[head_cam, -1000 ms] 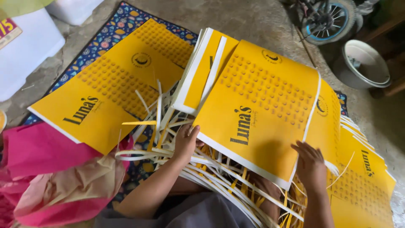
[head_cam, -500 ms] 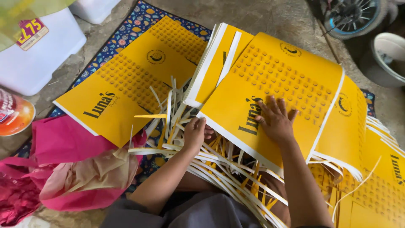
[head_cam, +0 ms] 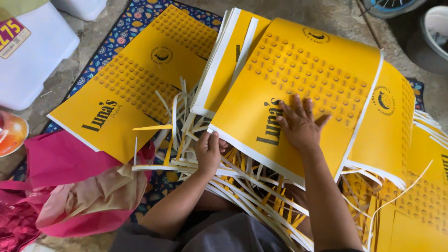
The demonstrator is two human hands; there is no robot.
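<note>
The right hand (head_cam: 301, 125) has slid up and now lies flat, fingers spread, on the yellow sheet (head_cam: 298, 88); the left hand (head_cam: 208, 150) still pinches its corner.

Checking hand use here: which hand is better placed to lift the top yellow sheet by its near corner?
Probably the left hand: its fingers already pinch the top yellow sheet at that corner. The right hand lies flat mid-sheet.

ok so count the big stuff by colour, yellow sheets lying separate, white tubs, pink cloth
Yellow printed sheets or stacks: 4 (left, middle, under the right hand, right)
White tubs: 2 ()
Pink cloth: 1
Total: 7
</note>
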